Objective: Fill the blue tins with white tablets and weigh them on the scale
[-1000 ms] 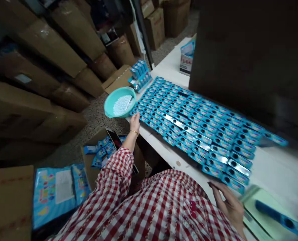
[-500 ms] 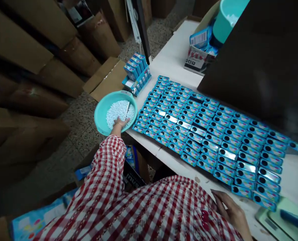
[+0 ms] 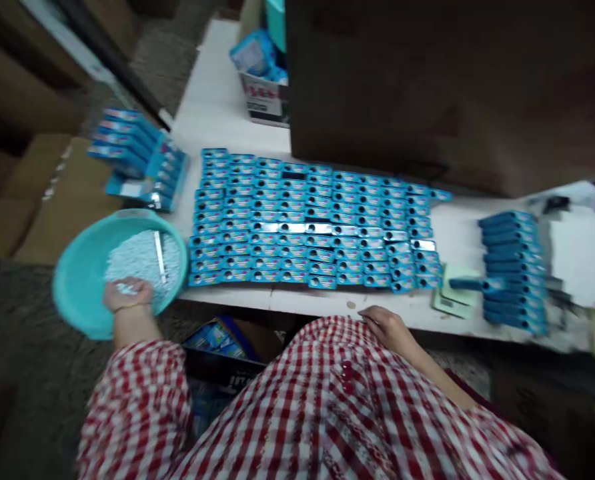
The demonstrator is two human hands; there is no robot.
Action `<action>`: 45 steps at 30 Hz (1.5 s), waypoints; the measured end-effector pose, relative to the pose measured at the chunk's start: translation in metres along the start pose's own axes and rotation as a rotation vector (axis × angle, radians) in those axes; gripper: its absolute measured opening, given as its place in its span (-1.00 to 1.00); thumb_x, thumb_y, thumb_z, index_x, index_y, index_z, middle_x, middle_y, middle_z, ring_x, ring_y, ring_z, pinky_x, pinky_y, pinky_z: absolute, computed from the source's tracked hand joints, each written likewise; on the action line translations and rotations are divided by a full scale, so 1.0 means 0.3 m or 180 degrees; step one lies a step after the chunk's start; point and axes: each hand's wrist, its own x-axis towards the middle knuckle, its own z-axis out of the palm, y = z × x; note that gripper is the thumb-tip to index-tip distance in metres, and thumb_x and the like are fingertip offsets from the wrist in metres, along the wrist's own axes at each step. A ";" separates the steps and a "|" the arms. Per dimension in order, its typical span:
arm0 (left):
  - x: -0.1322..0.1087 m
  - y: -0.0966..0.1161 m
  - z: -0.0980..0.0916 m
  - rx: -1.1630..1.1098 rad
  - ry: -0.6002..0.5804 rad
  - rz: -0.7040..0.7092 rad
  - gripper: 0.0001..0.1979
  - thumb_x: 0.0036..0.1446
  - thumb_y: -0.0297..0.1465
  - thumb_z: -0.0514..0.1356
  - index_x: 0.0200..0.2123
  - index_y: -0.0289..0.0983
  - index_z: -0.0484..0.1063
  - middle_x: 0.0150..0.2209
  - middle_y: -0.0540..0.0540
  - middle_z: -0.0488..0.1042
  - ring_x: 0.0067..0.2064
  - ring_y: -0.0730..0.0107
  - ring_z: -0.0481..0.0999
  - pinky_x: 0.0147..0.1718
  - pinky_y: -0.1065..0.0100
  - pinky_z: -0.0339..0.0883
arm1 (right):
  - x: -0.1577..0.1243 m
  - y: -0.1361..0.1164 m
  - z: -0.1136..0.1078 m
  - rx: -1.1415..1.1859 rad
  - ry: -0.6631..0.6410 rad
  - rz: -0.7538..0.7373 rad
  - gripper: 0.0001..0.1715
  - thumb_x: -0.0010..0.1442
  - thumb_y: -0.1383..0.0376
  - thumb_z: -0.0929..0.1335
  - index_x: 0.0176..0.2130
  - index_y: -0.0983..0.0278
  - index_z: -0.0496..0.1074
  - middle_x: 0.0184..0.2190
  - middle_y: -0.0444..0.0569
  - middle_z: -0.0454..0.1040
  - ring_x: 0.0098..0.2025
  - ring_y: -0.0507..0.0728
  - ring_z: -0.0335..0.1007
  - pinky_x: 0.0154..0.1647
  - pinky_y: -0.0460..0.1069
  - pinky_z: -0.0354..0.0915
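Dim and blurred, the workroom surrounds a long white table [image 3: 457, 243], its back part hidden behind a huge dark-brown panel [image 3: 417, 87] that also cuts off a carton of blue packets [image 3: 262, 93]. At its left end sits a wide turquoise plastic bowl [image 3: 77, 280]; whatever supports it is out of sight. Small white pellets [image 3: 132, 257] fill part of the bowl, with a slim silvery strip [image 3: 159, 257] lying on them. Over the pellets, the left hand [image 3: 127, 293] is cupped palm up, holding a few. The right hand [image 3: 387, 328] rests by the front edge, fingers close together; whether they pinch anything, I cannot tell. Flat blue packs [image 3: 265, 250], each with a dark round spot, form close rows almost to that edge, leaving a narrow white strip in front. Right of them, bare tabletop shows behind a pale-green scale [image 3: 455, 303]; farther right, a white object [image 3: 580, 253] is too smeared to identify.
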 end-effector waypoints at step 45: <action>-1.123 -1.874 1.002 0.0279 -0.1191 -0.2094 -0.78 0.12 -0.47 0.00 -0.48 -0.34 0.40 -0.35 -0.18 0.53 -0.19 0.32 0.51 -0.07 0.22 0.34 | -0.414 1.001 -0.536 0.0088 0.1161 0.0071 -0.76 0.16 0.39 0.23 -0.19 0.28 0.43 -0.19 0.07 0.46 -0.11 0.17 0.35 -0.05 0.10 0.30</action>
